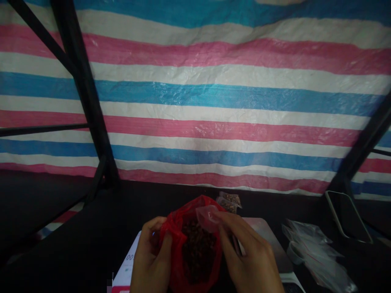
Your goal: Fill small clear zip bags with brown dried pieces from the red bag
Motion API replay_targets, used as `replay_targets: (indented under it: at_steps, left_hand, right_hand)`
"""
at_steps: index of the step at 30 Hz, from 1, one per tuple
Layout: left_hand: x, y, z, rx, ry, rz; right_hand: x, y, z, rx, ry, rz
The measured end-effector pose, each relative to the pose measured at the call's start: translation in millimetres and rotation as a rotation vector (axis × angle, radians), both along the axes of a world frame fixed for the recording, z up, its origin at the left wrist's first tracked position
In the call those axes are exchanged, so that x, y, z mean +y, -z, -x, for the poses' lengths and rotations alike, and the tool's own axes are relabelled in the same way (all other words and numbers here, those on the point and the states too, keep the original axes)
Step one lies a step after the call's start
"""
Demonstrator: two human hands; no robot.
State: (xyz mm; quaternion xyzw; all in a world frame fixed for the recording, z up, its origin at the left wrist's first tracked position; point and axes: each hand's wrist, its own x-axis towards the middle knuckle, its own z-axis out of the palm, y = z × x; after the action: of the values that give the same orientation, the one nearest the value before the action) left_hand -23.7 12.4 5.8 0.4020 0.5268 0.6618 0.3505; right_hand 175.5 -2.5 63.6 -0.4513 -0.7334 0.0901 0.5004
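Observation:
A red plastic bag [174, 260] stands with its mouth open towards me, low in the middle of the head view. Dark brown small pieces [198, 248], perhaps seeds or beans, fill it. My left hand [152, 256] grips the bag's left rim between thumb and fingers. At the right side of the mouth, my right hand [247, 248] pinches a small clear plastic bag [209, 217] that hangs over the pieces. Part of a scale's metal plate [269, 240] shows behind my right hand. A lit screen [130, 260] with digits is partly covered by my left hand.
Two small filled clear packets [230, 200] lie behind the red bag. To the right are several clear zip bags [320, 252], a small clear cup [295, 252] and a phone [348, 215]. Black frame posts [88, 101] and a striped sheet [214, 93] stand behind the black tabletop.

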Motion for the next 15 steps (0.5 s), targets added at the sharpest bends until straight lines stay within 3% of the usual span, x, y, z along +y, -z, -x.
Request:
replay_targets:
  at_steps: [4, 7, 11, 13, 15]
  left_hand:
    - [-2, -6.7, -2, -0.037, -0.044, 0.021]
    - [-4, -14.3, -5, -0.055, -0.105, 0.048]
    - [-3, -20.1, -5, -0.092, -0.153, 0.106]
    - [-1, -17.7, -4, -0.114, -0.169, 0.126]
    - [1, -12.6, -5, -0.117, -0.18, 0.13]
  right_hand:
    - [-3, -8.9, -1, 0.045, 0.041, -0.01]
    - [-1, -27.7, -31, 0.125, 0.2, 0.019]
    - [7, -43.0, -124, 0.296, 0.596, 0.073]
    - [11, -34.6, -177, 0.207, 0.792, 0.136]
    - [12, -16.3, -220, 0.008, 0.862, 0.3]
